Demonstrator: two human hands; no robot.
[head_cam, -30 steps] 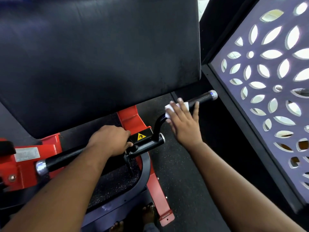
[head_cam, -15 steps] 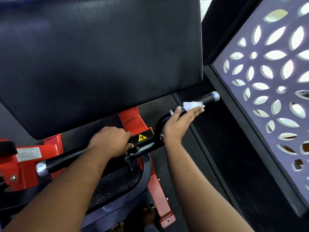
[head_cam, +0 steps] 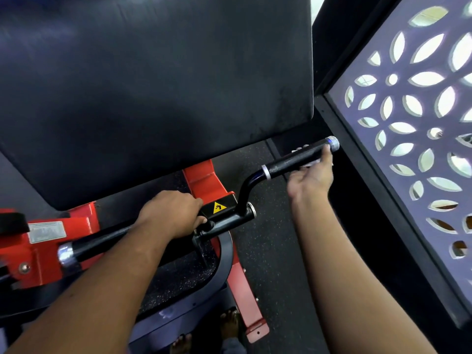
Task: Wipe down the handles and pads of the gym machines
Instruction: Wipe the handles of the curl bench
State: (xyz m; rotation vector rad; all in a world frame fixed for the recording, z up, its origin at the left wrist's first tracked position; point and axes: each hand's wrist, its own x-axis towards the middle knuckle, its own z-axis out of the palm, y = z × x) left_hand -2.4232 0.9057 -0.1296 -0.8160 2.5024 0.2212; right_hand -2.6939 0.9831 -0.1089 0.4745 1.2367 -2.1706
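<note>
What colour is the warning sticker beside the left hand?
Yellow triangle with a black symbol, head view.

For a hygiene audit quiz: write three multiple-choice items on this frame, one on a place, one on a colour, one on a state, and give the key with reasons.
1. Where is the right hand?
A. on the large black padded backrest
B. under the far end of the black angled handle grip
C. on the patterned cut-out screen

2. What colour is the triangular warning sticker?
A. yellow
B. green
C. white

3. What is the left hand doing?
A. hanging free
B. lying flat on the floor
C. gripping the black horizontal bar

Key: 1 B, the fingers curl round the grip from below near its silver cap, with a scrap of white cloth showing; 2 A, it is yellow with a black figure; 3 C, the fingers wrap the bar beside the red frame.
</note>
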